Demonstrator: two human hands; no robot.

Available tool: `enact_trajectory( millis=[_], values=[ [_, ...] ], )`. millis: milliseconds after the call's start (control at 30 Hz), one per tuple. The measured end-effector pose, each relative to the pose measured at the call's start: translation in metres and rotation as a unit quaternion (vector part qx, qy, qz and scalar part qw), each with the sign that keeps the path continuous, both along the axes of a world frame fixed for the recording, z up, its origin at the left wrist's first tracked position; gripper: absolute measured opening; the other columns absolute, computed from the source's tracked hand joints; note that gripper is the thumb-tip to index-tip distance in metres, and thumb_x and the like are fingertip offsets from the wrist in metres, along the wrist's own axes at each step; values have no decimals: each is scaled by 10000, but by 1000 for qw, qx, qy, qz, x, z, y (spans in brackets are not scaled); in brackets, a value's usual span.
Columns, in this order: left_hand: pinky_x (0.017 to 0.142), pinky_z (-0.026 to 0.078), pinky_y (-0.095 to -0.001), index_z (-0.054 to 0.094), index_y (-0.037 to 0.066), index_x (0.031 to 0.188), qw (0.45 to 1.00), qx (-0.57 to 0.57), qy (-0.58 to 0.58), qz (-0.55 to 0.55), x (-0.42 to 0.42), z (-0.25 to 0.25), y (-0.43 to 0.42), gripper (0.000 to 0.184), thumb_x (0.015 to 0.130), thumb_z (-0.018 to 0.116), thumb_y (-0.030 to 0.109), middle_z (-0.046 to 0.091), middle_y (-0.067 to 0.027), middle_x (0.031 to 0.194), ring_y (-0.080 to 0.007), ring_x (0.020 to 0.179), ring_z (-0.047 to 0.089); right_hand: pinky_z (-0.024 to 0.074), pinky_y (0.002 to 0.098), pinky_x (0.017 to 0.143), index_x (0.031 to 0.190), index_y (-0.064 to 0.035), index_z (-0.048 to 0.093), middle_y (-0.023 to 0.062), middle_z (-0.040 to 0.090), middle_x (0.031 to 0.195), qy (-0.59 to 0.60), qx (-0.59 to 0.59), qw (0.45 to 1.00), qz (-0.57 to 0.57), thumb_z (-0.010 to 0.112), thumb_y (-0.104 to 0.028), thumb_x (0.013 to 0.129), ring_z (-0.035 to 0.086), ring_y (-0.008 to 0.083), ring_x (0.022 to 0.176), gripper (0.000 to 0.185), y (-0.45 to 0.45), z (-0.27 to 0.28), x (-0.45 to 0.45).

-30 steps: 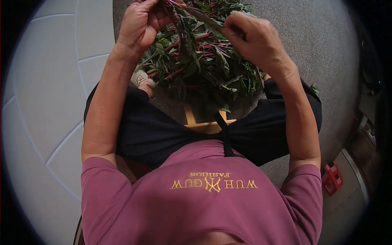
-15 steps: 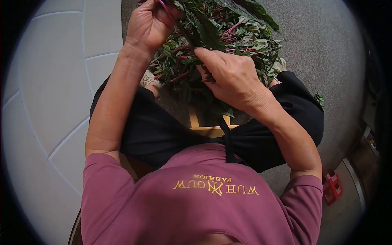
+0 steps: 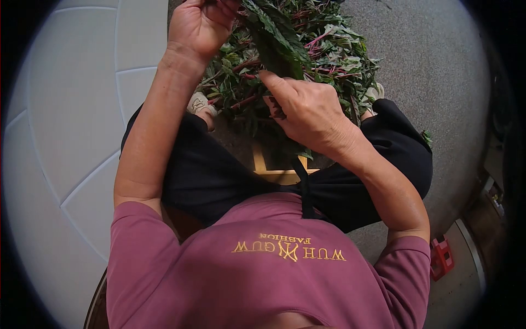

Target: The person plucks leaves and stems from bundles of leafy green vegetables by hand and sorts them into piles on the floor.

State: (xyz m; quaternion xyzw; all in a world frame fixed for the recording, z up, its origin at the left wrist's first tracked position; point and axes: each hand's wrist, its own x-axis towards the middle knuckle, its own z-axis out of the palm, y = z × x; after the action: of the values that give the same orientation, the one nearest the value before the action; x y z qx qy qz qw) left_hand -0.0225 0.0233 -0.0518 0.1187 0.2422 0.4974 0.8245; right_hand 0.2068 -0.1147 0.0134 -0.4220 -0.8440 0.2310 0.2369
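At the top edge of the head view, my left hand is closed around a leafy stem; its fingertips are partly cut off by the frame. Large dark green leaves hang from that stem between my hands. My right hand is lower and to the right, thumb side near the tip of a leaf. Its fingers are curled around dark leaf pieces, only bits of which show. Below both hands a pile of leafy greens with pinkish-red stems lies on the floor.
My shoes flank the pile, and a wooden stool frame shows between my knees. Pale panels with grooves stand at left. Grey speckled floor spreads at right, with a red plastic object farther down.
My left hand has risen slightly toward the top edge. The reddish stem that ran down toward my right hand is gone from there, and broad leaves now hang there. My right hand is slightly lower.
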Motion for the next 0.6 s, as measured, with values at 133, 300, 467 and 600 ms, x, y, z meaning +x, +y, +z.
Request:
enact_trajectory(
  millis=[133, 300, 467, 600],
  values=[
    [879, 535, -401, 554, -16, 1159, 999, 0, -47, -4, -4, -1, -4, 260, 1014, 413, 147, 638, -161, 1145, -257, 1004, 632, 515, 376, 553, 1056, -2, 551, 113, 632, 761, -1, 9, 1000, 1, 600, -80, 776, 653, 287, 685, 295, 0, -2, -1],
    [887, 534, -403, 547, -25, 1169, 994, 3, -105, -10, -8, 0, -2, 270, 1015, 407, 148, 633, -173, 1160, -265, 1012, 631, 514, 376, 551, 1047, -2, 549, 116, 628, 751, 4, 5, 1000, 8, 598, -79, 776, 650, 290, 683, 286, 0, -1, -1],
    [895, 534, -405, 539, -34, 1179, 986, 16, -166, -16, -4, 5, 0, 279, 1017, 402, 149, 627, -185, 1174, -272, 1021, 629, 508, 379, 538, 1047, -8, 555, 109, 620, 732, 15, 7, 1000, 11, 612, -78, 755, 649, 285, 673, 305, 1, 2, -1],
    [829, 574, -442, 591, 39, 1065, 996, -55, -27, 69, 11, 21, 6, 213, 1008, 446, 184, 689, -132, 1007, -270, 917, 678, 489, 385, 517, 789, -70, 513, 82, 551, 669, 26, -9, 999, 25, 621, -75, 741, 616, 280, 611, 118, 2, 4, 2]
  ],
)
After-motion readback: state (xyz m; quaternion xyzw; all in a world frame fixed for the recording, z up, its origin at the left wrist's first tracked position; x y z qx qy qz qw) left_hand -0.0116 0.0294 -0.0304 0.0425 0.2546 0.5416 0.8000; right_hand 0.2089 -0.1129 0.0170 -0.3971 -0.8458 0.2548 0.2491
